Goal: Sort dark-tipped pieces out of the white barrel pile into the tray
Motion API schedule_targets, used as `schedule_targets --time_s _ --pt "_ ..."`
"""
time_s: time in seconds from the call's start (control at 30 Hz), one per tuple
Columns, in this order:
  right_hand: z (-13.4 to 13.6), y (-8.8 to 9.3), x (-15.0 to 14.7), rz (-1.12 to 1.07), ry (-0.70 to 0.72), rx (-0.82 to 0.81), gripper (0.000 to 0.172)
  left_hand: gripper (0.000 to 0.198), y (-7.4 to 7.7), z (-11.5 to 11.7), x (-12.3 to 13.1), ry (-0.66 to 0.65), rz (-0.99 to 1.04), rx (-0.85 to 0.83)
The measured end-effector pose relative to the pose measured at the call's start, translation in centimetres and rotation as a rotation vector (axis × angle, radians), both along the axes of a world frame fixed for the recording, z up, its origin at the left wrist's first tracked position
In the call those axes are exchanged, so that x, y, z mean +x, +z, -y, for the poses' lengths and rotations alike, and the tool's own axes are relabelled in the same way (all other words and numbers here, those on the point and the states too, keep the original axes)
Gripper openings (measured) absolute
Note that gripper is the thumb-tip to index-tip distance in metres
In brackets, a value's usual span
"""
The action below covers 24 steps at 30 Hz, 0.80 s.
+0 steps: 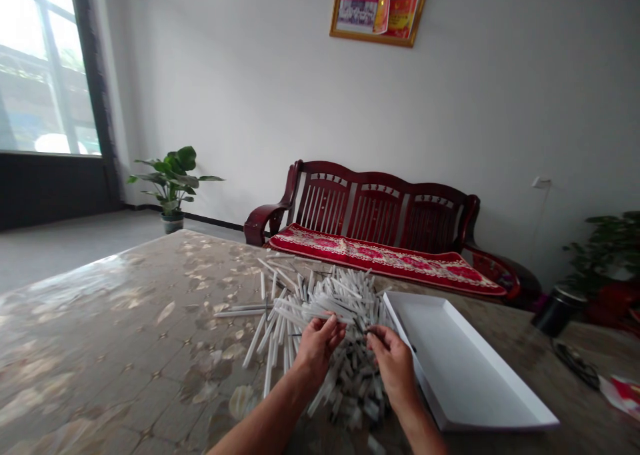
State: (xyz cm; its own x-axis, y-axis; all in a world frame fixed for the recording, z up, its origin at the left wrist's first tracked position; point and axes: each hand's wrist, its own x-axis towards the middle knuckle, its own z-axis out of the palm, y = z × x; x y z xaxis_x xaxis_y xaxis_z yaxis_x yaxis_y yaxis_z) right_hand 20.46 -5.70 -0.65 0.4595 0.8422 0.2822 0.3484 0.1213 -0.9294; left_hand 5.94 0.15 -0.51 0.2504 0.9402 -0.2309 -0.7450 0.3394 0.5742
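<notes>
A heap of several thin white sticks lies on the patterned table. Over the heap, my left hand has its fingers curled and pinched on one white stick at its tip. My right hand is beside it, fingers bent and pinched on something small and dark that I cannot make out. A white shallow tray lies just right of my right hand; nothing is in it.
A dark red wooden bench with a red cushion stands behind the table. A potted plant is by the window at the left. A black jar and a dark cord lie at the table's right.
</notes>
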Motion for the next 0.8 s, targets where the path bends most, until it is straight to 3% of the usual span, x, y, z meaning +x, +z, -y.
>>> schedule_targets --time_s 0.23,0.8 --pt "-0.3 0.4 -1.0 -0.195 -0.031 0.063 0.037 0.019 -0.4 0.7 0.3 -0.046 -0.032 0.036" --pt "-0.8 -1.4 -0.7 -0.075 -0.044 0.131 0.029 0.027 -0.7 0.8 0.5 -0.035 -0.089 0.092"
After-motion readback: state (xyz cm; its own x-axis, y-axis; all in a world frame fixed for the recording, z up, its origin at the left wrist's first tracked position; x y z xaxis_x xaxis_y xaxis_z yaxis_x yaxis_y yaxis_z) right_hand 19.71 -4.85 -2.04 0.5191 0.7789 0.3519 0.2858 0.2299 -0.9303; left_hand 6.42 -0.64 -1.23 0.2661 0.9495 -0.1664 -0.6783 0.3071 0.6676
